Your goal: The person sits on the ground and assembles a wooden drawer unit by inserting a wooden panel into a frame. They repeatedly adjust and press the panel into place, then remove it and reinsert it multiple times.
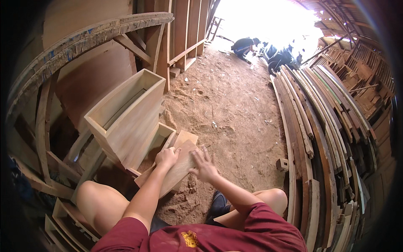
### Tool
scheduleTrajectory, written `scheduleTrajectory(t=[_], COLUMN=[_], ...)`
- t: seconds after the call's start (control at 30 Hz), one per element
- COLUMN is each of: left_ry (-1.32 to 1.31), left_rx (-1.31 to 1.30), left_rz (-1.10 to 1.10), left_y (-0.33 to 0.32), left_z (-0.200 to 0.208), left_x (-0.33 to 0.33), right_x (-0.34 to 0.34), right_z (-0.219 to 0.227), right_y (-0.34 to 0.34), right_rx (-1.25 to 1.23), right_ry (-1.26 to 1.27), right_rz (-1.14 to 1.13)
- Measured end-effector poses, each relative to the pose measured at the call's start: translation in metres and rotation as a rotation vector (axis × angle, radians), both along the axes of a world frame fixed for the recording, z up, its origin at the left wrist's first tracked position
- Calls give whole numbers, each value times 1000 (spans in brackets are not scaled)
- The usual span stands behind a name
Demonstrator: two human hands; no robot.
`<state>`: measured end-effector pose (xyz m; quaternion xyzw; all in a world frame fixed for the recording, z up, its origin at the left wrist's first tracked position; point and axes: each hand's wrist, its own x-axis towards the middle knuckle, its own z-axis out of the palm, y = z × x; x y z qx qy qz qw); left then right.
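A pale flat wooden board (183, 163) lies tilted between my knees, over other wooden pieces. My left hand (167, 158) is closed at the board's left edge, its fingers curled and partly hidden. On the right edge rests my right hand (204, 165), fingers stretched out and spread; what lies under its palm is hidden. Just beyond my left hand sits a low open wooden box (168, 132). A taller open-topped wooden box (138, 126) stands beside it on the left.
A rough curved-looking wooden bench (84, 44) runs along the left. Long planks (302, 126) are stacked on the right, with a small wood block (282, 164) beside them. Sawdust covers the floor (222, 105). Far ahead, a person (243, 47) crouches near a motorbike (279, 55).
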<state>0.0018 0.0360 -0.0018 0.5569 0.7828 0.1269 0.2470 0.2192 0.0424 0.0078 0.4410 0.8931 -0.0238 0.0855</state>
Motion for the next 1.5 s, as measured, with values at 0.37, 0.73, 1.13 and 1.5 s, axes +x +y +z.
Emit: scheduleTrajectory(t=[0.37,0.73,1.13,1.5], left_ry=[18,12,22,12], left_rx=[4,7,-19,16], left_rz=[21,14,22,-3], left_y=[-2,0,2,1], left_z=[-1,-9,0,0], left_x=[-7,-7,-1,3], right_x=[-30,-31,-11,10], right_z=[-8,-24,-28,-18], right_y=[-59,-64,-16,9], right_rx=[-61,-38,-12,44], right_ry=[9,90,44,80], right_rz=[292,170,128,-19])
